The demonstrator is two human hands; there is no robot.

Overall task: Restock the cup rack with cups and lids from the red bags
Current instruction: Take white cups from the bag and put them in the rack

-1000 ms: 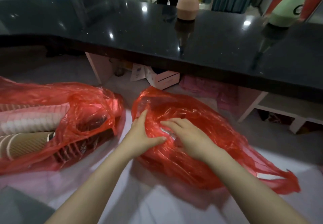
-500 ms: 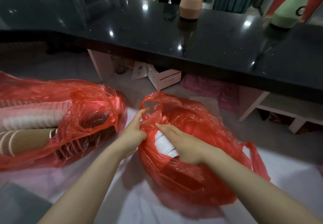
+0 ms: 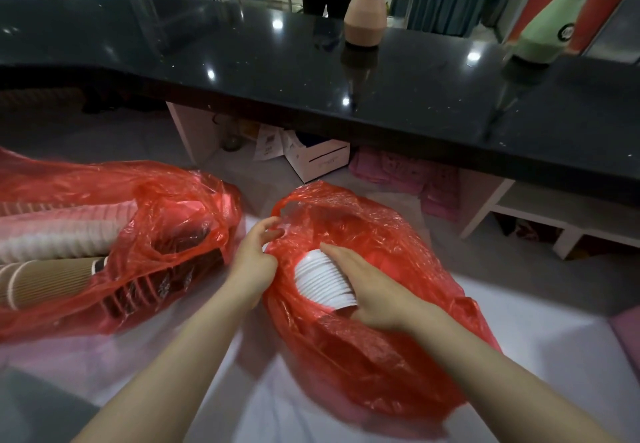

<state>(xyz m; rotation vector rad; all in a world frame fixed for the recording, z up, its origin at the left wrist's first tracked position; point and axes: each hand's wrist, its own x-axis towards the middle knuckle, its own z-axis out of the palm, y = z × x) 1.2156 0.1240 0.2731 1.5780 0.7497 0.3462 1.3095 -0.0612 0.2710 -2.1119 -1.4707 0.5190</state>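
Two red plastic bags lie on a white surface. The right red bag [image 3: 381,349] is open at its near-left side. My right hand [image 3: 374,287] reaches into it and grips a stack of white lids [image 3: 320,278] that pokes out of the opening. My left hand [image 3: 254,259] pinches the rim of the same bag and holds it apart. The left red bag [image 3: 166,235] holds lying stacks of pink-white cups [image 3: 52,238] and brown ribbed cups [image 3: 45,278], with dark cups showing through the plastic.
A long black glossy counter [image 3: 311,72] runs across behind the bags, with a tan vase [image 3: 365,17] and a green bottle shape [image 3: 543,27] on it. Under it sit a white box [image 3: 318,158] and pink cloth [image 3: 408,172]. A person stands beyond the counter.
The right bag was closed and lying flat a second ago. Both hands pulled its mouth open, the white lid stack came into sight, and my right hand closed around it.
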